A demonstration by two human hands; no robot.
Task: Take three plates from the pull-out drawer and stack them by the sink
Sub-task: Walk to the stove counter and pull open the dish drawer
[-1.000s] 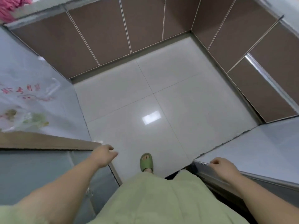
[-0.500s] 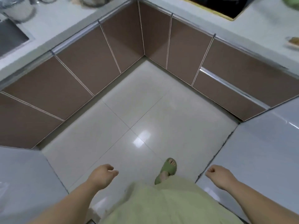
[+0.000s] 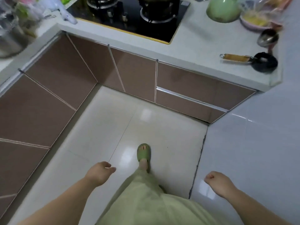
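Observation:
A brown pull-out drawer (image 3: 191, 103) with a silver handle strip sits closed in the lower cabinets under the right end of the counter. No plates are in sight, and the sink is out of frame. My left hand (image 3: 99, 173) hangs low over the floor, fingers loosely curled, holding nothing. My right hand (image 3: 218, 181) hangs at the lower right beside the tiled wall, loosely curled and empty. Both hands are far from the drawer.
A white L-shaped counter (image 3: 194, 46) carries a black gas hob (image 3: 129, 15), a green pot (image 3: 223, 9), a ladle (image 3: 267, 38) and a small black pan (image 3: 263, 62). Brown cabinet doors (image 3: 48, 95) line the left side. A green slipper (image 3: 143, 152) steps on the glossy floor.
The view has swung right and up, bringing the hob, the counter and the drawer closer. My right foot has stepped forward. Both hands stay empty at my sides.

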